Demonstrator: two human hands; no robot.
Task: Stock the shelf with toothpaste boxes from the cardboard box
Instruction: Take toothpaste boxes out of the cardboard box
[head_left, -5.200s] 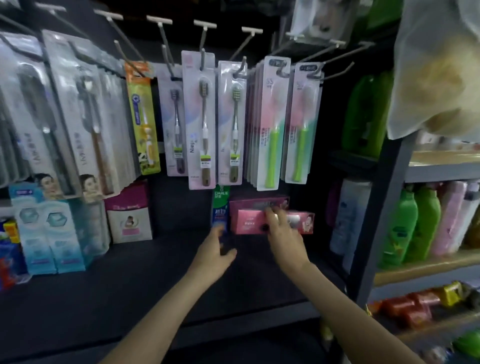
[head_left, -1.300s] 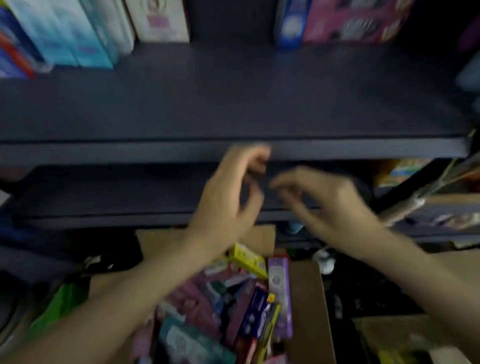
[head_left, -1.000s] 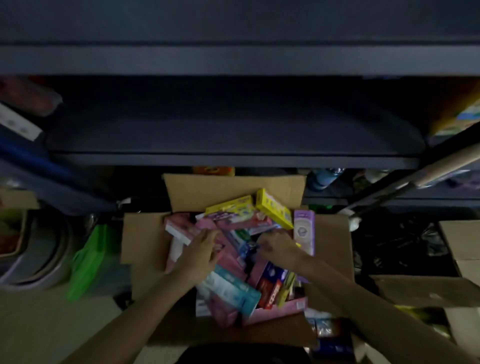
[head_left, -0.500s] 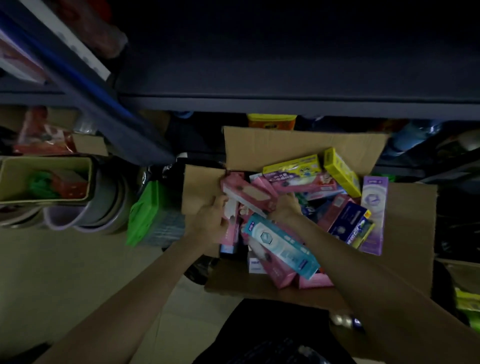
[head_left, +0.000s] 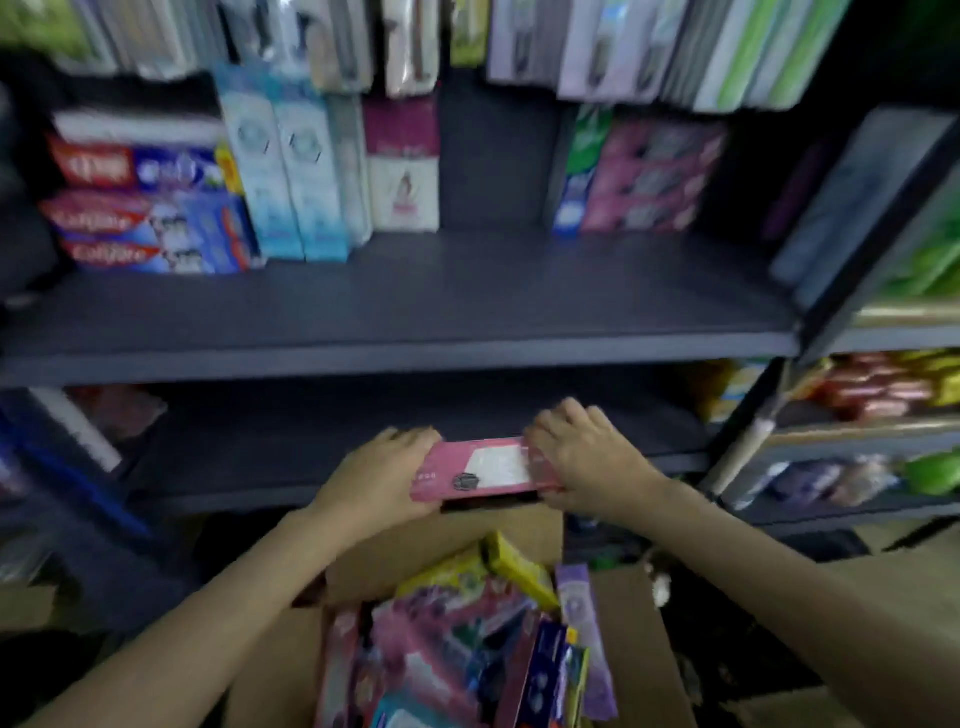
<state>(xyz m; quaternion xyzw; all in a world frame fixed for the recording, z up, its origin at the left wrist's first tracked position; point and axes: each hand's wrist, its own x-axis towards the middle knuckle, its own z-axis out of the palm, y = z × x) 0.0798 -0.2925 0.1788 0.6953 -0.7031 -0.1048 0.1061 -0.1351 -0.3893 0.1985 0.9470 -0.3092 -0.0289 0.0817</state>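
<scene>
- A dark grey metal shelf (head_left: 415, 312) is seen across mid-frame; stacked and upright toothpaste boxes are ranged along its back.
- An open brown cardboard box (head_left: 639, 654) at lower centre is filled with jumbled colourful toothpaste boxes.
- A flat pink toothpaste box (head_left: 483, 470) is held level above it, gripped at its ends by the left hand (head_left: 376, 480) and right hand (head_left: 582, 457), fingers curled.

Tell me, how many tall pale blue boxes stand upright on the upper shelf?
2 clearly: one tall pale blue box and a second touching it on its right, both left of centre on the shelf. More may be hidden behind them.
</scene>
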